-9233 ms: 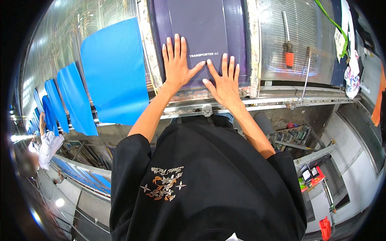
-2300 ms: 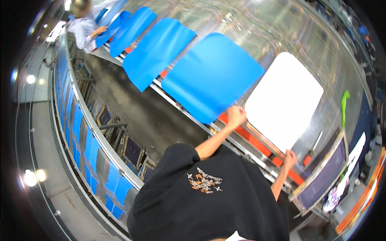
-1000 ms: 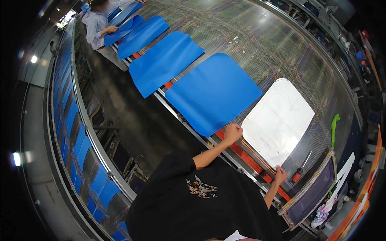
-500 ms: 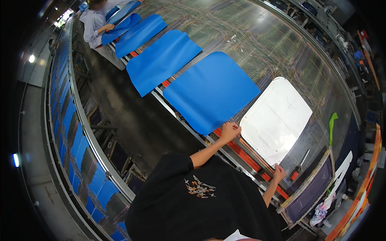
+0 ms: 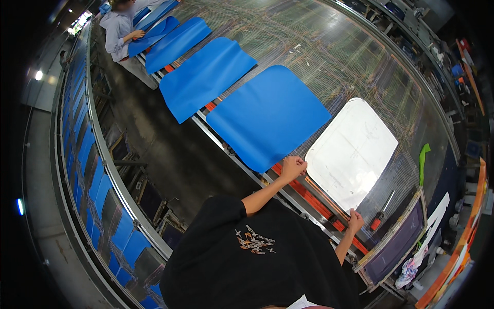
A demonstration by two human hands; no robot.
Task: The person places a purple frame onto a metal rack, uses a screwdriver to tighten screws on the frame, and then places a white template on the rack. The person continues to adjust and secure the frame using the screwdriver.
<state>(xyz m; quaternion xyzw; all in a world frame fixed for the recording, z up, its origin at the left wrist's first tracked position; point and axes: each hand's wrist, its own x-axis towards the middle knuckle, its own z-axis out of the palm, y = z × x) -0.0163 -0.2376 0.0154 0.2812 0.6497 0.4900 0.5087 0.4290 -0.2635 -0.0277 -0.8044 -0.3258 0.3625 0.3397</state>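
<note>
A white panel with rounded corners point(image 5: 355, 149) lies flat on the long table, its surface scuffed and glossy. My left hand point(image 5: 294, 168) is closed at its near left corner, thumb and fingers pinched on the edge. At the near right corner, the fingers of my right hand point(image 5: 355, 221) are pinched on the edge too. Just left of the panel is a smooth blue sheet point(image 5: 270, 116) of similar shape, one edge close to my left hand. A screwdriver with an orange and black handle point(image 5: 377, 222) rests right of my right hand.
More blue sheets point(image 5: 206, 74) line the table's near edge, where a co-worker point(image 5: 121, 38) stands at far left. A framed screen point(image 5: 393, 247) leans at the right, under a green strip point(image 5: 424, 164). Orange strips point(image 5: 314, 198) run along the table edge. Another long table point(image 5: 103, 190) holds blue sheets.
The view has shifted very slightly. Both hands stay at the same corners of the white panel, and the panel itself has not visibly moved.
</note>
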